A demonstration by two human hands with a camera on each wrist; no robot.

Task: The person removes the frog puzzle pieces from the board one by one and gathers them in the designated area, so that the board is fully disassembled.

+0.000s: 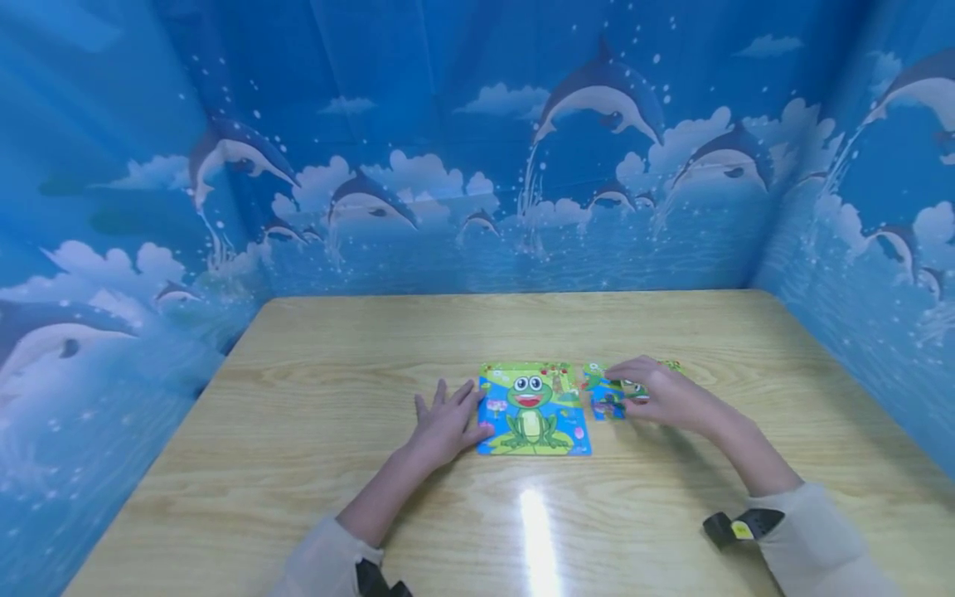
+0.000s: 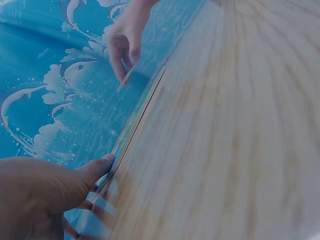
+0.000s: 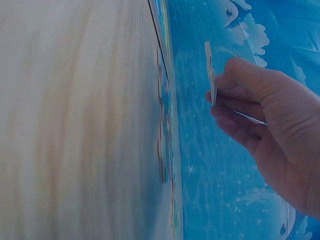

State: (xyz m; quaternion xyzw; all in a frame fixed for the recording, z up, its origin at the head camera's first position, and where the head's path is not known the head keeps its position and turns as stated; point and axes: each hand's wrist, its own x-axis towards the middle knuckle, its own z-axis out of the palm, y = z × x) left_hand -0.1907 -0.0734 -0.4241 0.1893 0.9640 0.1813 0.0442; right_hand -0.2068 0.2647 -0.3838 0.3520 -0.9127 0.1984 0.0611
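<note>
A square frog puzzle (image 1: pixel 531 419) lies flat on the wooden table, its picture facing up. My left hand (image 1: pixel 440 427) rests at its left side with fingers spread, and the thumb (image 2: pixel 100 167) touches the puzzle's edge in the left wrist view. To the right of the puzzle, my right hand (image 1: pixel 671 398) is raised over loose puzzle pieces (image 1: pixel 608 406). Between thumb and fingers it pinches a thin puzzle piece (image 3: pixel 211 75), seen nearly edge-on and held off the table. The right hand partly hides the loose pieces in the head view.
The wooden table (image 1: pixel 358 356) reaches back to a blue curtain (image 1: pixel 448 240) printed with dolphins, which also hangs at both sides. Each wrist wears a black strap; the right strap (image 1: pixel 746 526) shows a yellow mark. A bright reflection lies in front of the puzzle.
</note>
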